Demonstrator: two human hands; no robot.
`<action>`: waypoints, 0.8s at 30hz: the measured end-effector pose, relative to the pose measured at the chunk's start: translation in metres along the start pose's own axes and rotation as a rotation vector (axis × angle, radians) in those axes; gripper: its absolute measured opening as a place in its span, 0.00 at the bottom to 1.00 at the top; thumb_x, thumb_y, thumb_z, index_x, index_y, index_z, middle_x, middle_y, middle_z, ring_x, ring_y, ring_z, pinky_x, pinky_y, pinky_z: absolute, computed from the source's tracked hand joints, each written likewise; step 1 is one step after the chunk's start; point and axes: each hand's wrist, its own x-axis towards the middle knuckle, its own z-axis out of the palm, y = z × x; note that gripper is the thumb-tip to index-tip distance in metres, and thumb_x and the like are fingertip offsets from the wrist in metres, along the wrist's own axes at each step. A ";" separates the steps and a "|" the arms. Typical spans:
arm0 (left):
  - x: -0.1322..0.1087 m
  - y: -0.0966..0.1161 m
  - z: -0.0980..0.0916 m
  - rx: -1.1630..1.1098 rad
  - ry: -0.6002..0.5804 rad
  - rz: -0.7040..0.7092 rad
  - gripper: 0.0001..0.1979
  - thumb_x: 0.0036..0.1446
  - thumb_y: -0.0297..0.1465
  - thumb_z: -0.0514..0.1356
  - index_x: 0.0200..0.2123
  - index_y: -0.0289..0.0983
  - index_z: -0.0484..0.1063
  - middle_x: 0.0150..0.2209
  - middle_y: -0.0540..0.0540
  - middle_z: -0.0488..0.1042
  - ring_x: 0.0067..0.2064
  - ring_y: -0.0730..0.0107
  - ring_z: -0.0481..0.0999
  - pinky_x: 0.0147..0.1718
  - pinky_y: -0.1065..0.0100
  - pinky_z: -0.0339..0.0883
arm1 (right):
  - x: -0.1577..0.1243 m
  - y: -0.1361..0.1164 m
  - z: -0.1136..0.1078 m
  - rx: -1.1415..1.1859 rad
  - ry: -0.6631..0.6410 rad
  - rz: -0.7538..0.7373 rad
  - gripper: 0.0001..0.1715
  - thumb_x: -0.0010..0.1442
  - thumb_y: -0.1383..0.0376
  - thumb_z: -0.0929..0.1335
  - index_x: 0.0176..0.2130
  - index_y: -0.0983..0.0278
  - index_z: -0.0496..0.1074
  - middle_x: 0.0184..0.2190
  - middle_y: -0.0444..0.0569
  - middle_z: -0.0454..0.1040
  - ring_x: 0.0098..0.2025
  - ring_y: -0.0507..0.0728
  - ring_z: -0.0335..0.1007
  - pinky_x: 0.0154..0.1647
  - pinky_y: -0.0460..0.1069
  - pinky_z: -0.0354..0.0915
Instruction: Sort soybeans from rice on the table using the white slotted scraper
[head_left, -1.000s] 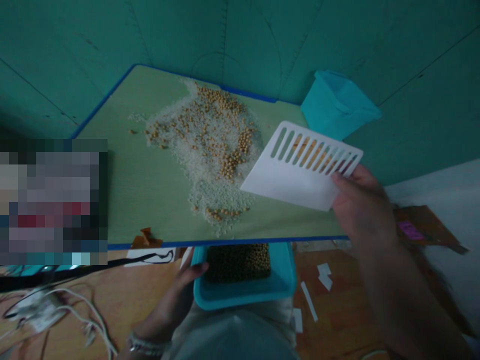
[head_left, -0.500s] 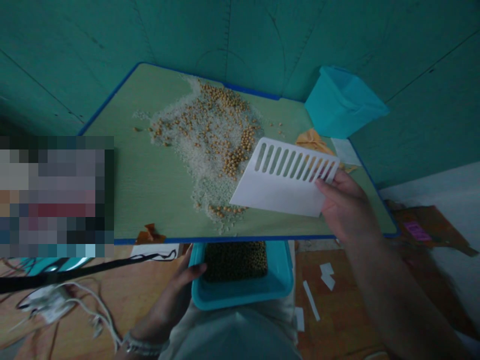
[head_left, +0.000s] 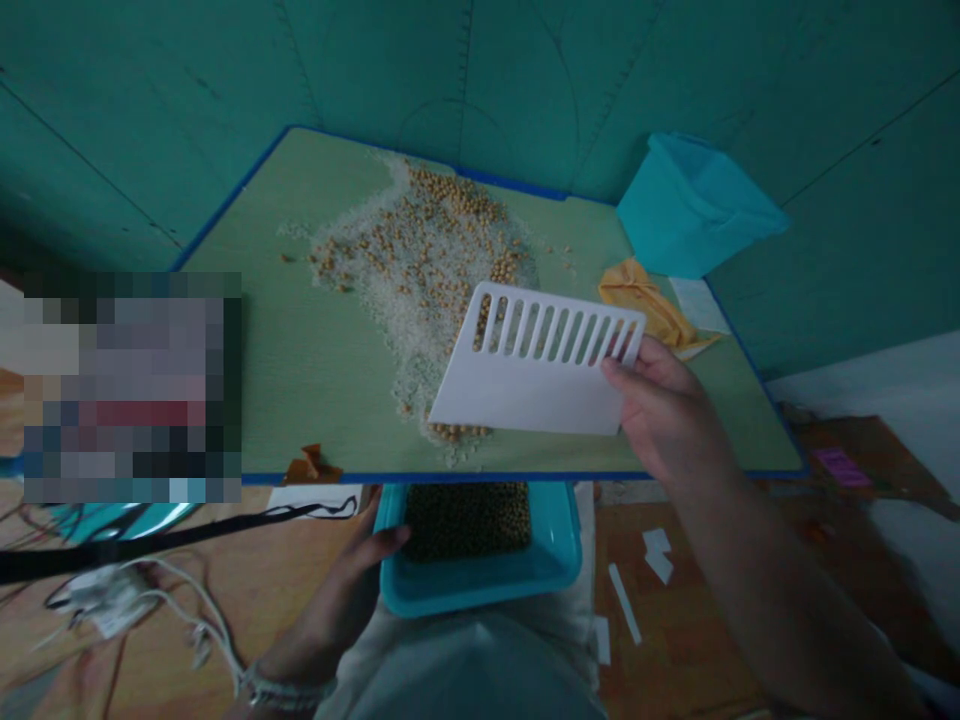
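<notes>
My right hand [head_left: 667,420] is closed on the right end of a white slotted scraper [head_left: 532,375], held over the near middle of a green board [head_left: 300,360]. A spread of white rice mixed with tan soybeans [head_left: 420,250] lies on the board, partly behind the scraper. My left hand [head_left: 352,580] grips the left rim of a turquoise tray [head_left: 480,590] holding soybeans, just below the board's near blue edge.
A turquoise tub [head_left: 694,205] stands at the board's far right, with a yellow cloth [head_left: 645,305] and a white slip beside it. An orange scrap [head_left: 311,465] lies at the near edge. Cables [head_left: 135,600] and paper bits litter the wooden floor.
My right hand has carried the scraper leftward and nearer, over the rice and beans. The yellow cloth it covered now shows. The left hand and tray stay put.
</notes>
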 end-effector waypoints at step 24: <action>-0.001 -0.001 -0.004 0.009 0.011 0.011 0.33 0.52 0.33 0.54 0.60 0.42 0.46 0.61 0.53 0.52 0.62 0.59 0.42 0.57 0.64 0.47 | -0.014 -0.004 0.002 0.105 -0.018 0.077 0.11 0.52 0.69 0.67 0.38 0.60 0.70 0.40 0.46 0.74 0.40 0.57 0.69 0.39 0.53 0.64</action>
